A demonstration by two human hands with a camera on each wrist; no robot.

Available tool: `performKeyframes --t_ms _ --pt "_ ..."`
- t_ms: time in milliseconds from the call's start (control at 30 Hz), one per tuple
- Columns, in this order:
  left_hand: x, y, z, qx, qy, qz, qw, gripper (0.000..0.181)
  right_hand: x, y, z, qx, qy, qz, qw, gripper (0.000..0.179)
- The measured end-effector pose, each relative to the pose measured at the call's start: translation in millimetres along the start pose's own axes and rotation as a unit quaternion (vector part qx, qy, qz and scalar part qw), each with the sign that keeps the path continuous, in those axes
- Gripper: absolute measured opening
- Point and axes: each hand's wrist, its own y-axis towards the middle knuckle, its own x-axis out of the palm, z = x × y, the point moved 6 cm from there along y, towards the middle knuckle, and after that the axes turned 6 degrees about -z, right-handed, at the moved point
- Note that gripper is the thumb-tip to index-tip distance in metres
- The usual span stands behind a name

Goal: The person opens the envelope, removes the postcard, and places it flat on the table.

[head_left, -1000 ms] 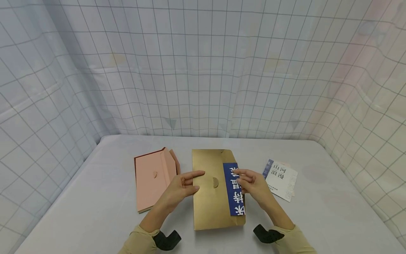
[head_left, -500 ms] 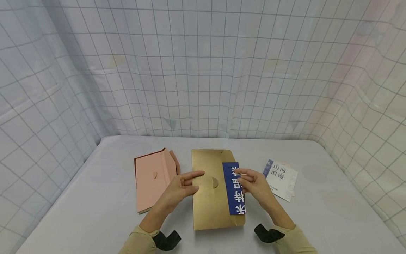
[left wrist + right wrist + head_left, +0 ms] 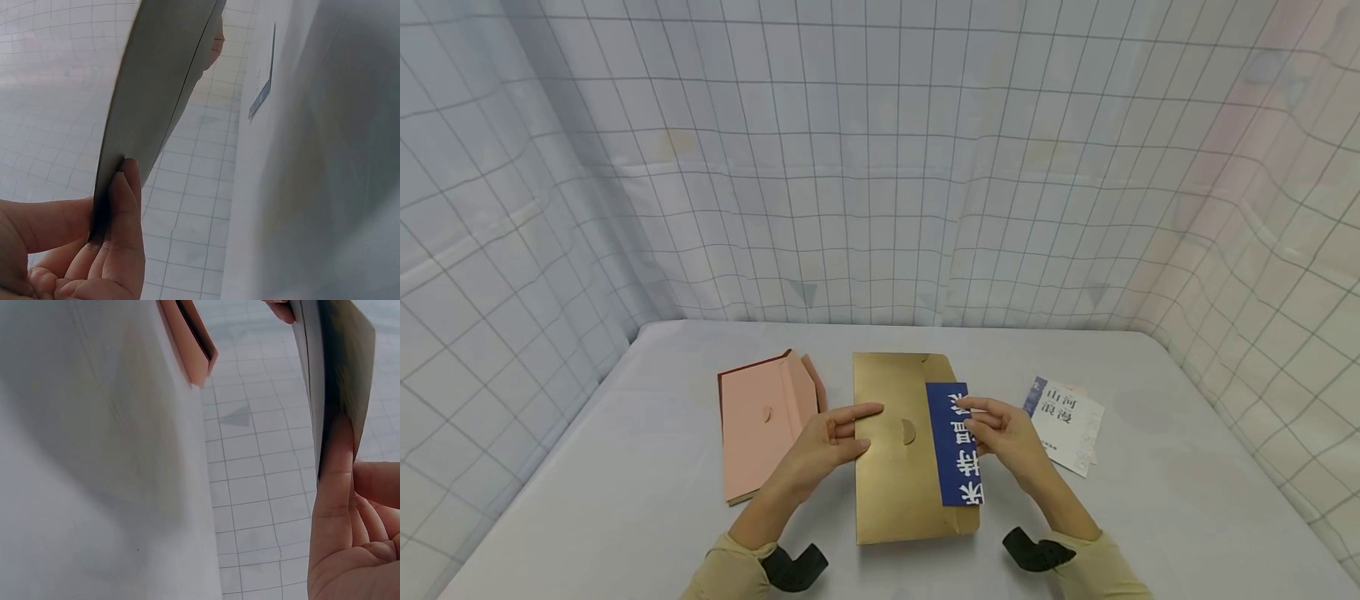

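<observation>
In the head view a gold envelope with a half-moon tab stands lengthwise in front of me. My left hand pinches its left edge, the thumb and index finger on the gold face. A blue card with white characters lies along the envelope's right side, its right edge near the envelope's edge. My right hand pinches that card near its upper right. The left wrist view has the envelope's grey underside between thumb and fingers. In the right wrist view an index finger reaches behind a thin sheet.
A pink envelope with a raised flap lies on the left of the white table, with the edge of a book or pages showing below it. Right of my hand lie white printed cards, overlapping. A grid-patterned curtain surrounds the table.
The blue card has slid slightly to the right and up over the envelope, my right hand shifting right with it. My left hand and the envelope have barely moved.
</observation>
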Motion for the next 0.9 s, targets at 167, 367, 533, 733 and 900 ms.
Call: performKeyframes --t_ms 167,367,533,733,900 --pt "-0.8 0.2 -0.5 -0.001 0.001 0.0 1.0 0.051 -1.1 -0.2 -0.6 -0.005 0.001 0.0 1.0 0.039" --pt "-1.2 0.0 0.0 -0.002 0.004 0.002 1.0 0.05 -2.4 -0.1 -0.3 -0.008 0.002 -0.001 1.0 0.04" --pt "-0.9 -0.3 0.2 -0.003 0.01 0.0 0.9999 0.05 -3.6 -0.9 -0.7 -0.014 0.002 -0.002 0.9999 0.041" --pt "-0.9 -0.4 -0.2 -0.006 0.011 0.002 0.9999 0.05 -5.1 -1.8 -0.8 -0.012 -0.001 0.002 0.9999 0.041" --pt "-1.5 -0.8 0.5 -0.003 0.008 0.001 1.0 0.05 -6.5 -1.8 -1.2 -0.008 -0.007 0.007 0.9999 0.04"
